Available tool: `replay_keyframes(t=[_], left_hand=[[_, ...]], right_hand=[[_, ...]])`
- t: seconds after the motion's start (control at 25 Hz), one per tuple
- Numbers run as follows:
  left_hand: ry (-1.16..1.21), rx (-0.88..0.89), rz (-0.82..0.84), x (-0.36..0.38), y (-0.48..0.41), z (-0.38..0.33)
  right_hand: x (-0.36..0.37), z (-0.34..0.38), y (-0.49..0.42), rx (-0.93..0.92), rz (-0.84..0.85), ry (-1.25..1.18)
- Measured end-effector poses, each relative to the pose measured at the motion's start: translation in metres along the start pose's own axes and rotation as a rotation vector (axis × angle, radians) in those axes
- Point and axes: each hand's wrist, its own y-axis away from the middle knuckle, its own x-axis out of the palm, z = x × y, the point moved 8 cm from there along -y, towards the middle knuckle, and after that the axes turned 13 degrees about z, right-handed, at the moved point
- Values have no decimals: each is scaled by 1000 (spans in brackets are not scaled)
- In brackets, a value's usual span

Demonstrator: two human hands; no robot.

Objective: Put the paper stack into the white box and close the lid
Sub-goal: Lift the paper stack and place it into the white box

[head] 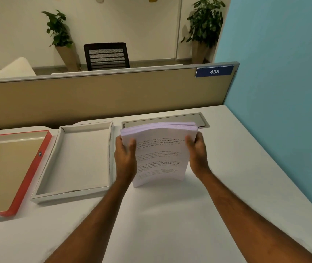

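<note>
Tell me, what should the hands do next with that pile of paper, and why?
Probably carry it left and lay it flat in the white box. The left hand and right hand grip the paper stack by its sides, standing on its bottom edge on the desk; the box beside it lies open and empty.

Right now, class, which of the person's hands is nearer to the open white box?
Left. The left hand grips the paper stack's left edge, just beside the white box; the right hand holds the far edge.
</note>
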Motion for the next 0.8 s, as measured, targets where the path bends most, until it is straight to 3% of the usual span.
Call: replay_keyframes(t=[0.08, 0.44, 0.8], left_hand=[[-17, -39, 119, 8, 16, 20], [-89, 20, 95, 2, 32, 30], [-223, -237, 173, -3, 40, 99]], right_hand=[[7, -21, 16, 16, 82, 102], [17, -32, 29, -35, 88, 97], [9, -73, 11, 158, 132, 247]])
